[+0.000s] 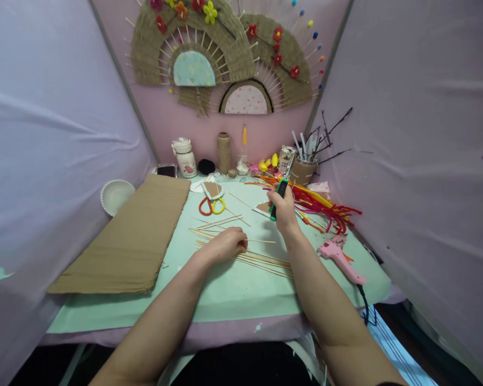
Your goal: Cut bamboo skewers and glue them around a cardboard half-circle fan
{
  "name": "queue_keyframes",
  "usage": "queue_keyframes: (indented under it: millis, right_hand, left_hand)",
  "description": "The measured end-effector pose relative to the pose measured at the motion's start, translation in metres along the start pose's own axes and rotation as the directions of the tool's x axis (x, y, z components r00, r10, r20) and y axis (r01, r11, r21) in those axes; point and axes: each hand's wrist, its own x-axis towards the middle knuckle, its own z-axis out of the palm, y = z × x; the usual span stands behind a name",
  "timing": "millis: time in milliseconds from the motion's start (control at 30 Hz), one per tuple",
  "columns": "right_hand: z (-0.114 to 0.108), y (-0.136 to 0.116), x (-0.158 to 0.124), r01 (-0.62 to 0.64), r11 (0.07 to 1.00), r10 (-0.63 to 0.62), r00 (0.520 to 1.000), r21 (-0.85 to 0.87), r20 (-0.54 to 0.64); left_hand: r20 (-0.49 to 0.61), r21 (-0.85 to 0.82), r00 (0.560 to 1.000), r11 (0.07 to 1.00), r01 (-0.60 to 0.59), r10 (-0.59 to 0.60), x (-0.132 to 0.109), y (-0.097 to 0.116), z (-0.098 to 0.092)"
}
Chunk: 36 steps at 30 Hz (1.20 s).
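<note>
no legible text, labels or numbers anywhere

I see my bare left forearm [165, 316] rising from the lower left toward the centre of the frame. My left hand [225, 245] lies there palm down, fingers a little bent. My bare right forearm [322, 295] comes from the lower right. My right hand [284, 210], slightly higher and right of centre, is closed as a fist.

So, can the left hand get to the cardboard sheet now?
Probably yes: the left hand rests on the wooden sticks, the cardboard sheet lies flat just beside it, nothing between them.
</note>
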Motion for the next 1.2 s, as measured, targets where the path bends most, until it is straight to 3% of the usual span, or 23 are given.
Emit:
queue_keyframes:
  millis: [133,367,500,600,667,733,767,867,900,933,967,1000,1100,1200]
  right_hand:
    - [0.0,-0.001,-0.002,0.058,0.998,-0.058,0.998,0.036,-0.027]
    - [-0.006,-0.017,-0.006,0.156,0.982,-0.149,0.987,0.109,-0.065]
    - [-0.012,-0.022,-0.002,0.189,0.953,-0.154,0.976,0.237,-0.157]
    - [-0.016,-0.023,0.003,0.2,0.928,-0.145,0.971,0.314,-0.191]
    - [-0.018,-0.023,0.005,0.181,0.924,-0.117,0.973,0.338,-0.2]
    - [-0.019,-0.022,0.006,0.148,0.924,-0.083,0.978,0.354,-0.191]
    - [-0.018,-0.022,0.006,0.131,0.924,-0.069,0.981,0.358,-0.179]
    - [-0.017,-0.02,0.006,0.094,0.93,-0.042,0.987,0.356,-0.153]
    - [-0.016,-0.02,0.006,0.082,0.932,-0.029,0.988,0.354,-0.152]
    - [-0.015,-0.019,0.005,0.069,0.933,-0.015,0.988,0.354,-0.155]
    - [-0.014,-0.018,0.005,0.058,0.933,0.0,0.987,0.355,-0.159]
    - [-0.014,-0.018,0.005,0.046,0.933,0.013,0.987,0.356,-0.162]
    - [-0.012,-0.016,0.005,0.036,0.933,0.024,0.987,0.359,-0.161]
    - [-0.009,-0.015,0.004,0.044,0.931,0.009,0.99,0.363,-0.142]
  left_hand:
    - [-0.027,0.027,0.999,0.999,0.018,-0.018,0.002,-0.002,0.003]
    - [-0.207,0.037,0.974,0.994,0.103,-0.093,0.001,-0.01,-0.006]
    - [-0.317,0.048,0.939,0.986,0.157,-0.134,0.002,-0.014,-0.016]
    - [-0.475,0.017,0.867,0.983,0.181,-0.152,0.002,-0.014,-0.023]
    - [-0.622,0.003,0.774,0.989,0.151,-0.116,-0.001,-0.012,-0.028]
    - [-0.776,0.005,0.629,0.996,0.085,-0.05,-0.006,-0.008,-0.034]
    - [-0.849,-0.001,0.528,0.999,0.047,-0.025,-0.009,-0.006,-0.037]
    - [-0.986,-0.099,0.149,0.981,-0.164,-0.075,-0.018,0.004,-0.045]
    - [-0.989,-0.149,0.064,0.948,-0.28,-0.136,-0.019,0.007,-0.047]
    - [-0.978,-0.2,0.029,0.894,-0.402,-0.206,-0.02,0.01,-0.049]
    - [-0.962,-0.251,0.035,0.821,-0.513,-0.272,-0.019,0.013,-0.049]
    - [-0.943,-0.302,0.074,0.741,-0.599,-0.325,-0.018,0.016,-0.049]
    - [-0.872,-0.468,0.269,0.529,-0.708,-0.41,-0.011,0.023,-0.043]
    - [-0.773,-0.626,0.461,0.409,-0.664,-0.435,-0.001,0.029,-0.03]
